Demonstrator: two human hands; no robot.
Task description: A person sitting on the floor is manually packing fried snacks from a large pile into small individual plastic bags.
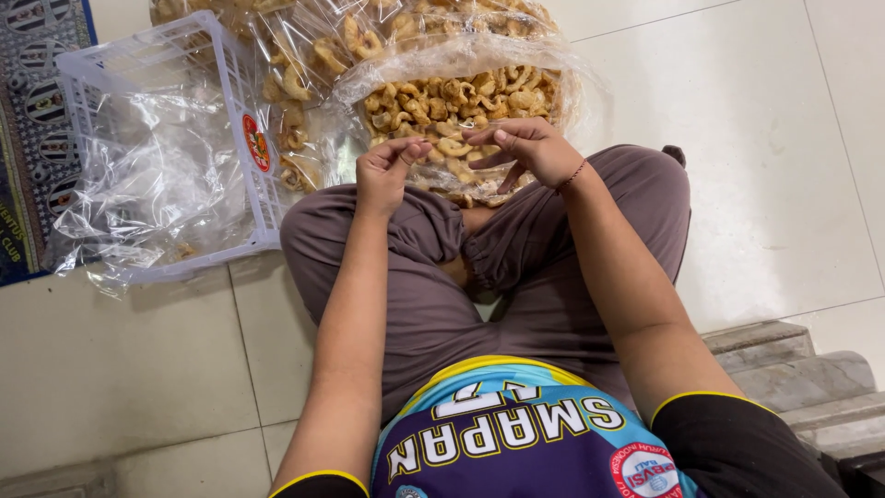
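Sitting cross-legged on the tiled floor (129, 369), the person pinches a clear bag of fried crackers (461, 106) with both hands, left hand (387, 171) and right hand (525, 148), its long axis running away from the knees, mouth nearest; beyond-left, a white plastic basket (230, 69).

The floor (784, 166) was pale glossy tile with thin grout lines. On it stood a white plastic basket (138, 65) lined with clear film, clear bags of golden crackers (461, 101) just beside it, a patterned rug (37, 111) at the left edge, and stone steps (793, 369) at the right.
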